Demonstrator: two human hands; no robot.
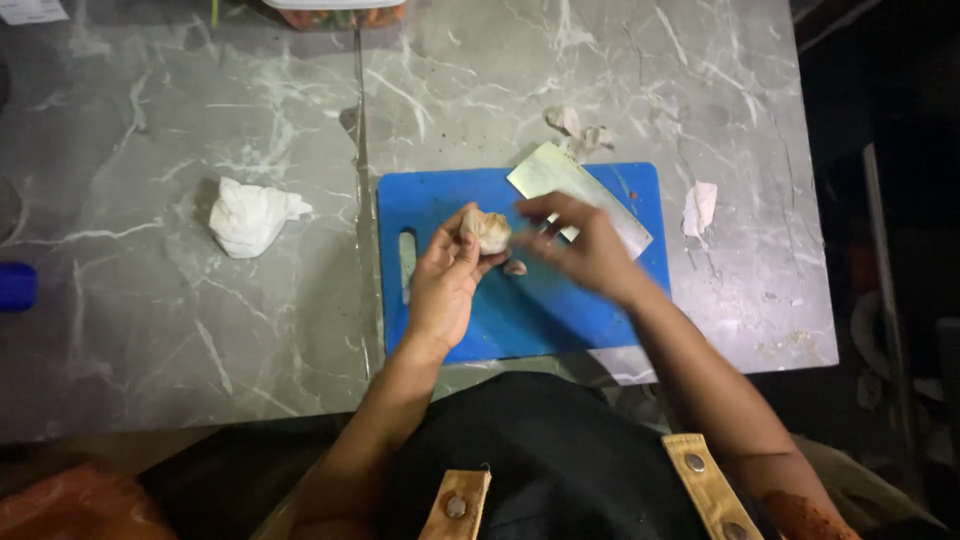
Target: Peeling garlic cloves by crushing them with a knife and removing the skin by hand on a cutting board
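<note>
Blurring hides the right hand (585, 245), so whether its fingers pinch anything cannot be told; the left hand (448, 275) has its fingers closed around a garlic bulb (487, 230) above the blue cutting board (540, 310). A cleaver blade (575, 190) is partly covered, and a container (335, 12) is cut off at the top edge. Grey marbled tabletop (180, 330) carries a crumpled white tissue (250, 215) and garlic skins (580, 135); the right side is dark.

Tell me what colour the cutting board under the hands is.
Blue cutting board, seen in the head view.

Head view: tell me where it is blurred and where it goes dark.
Head view: the right hand is smeared by motion blur over the blue cutting board; the left hand, holding a garlic bulb, is sharper. The marble table is evenly and dimly lit, with the right edge and bottom corners falling into near black.
</note>
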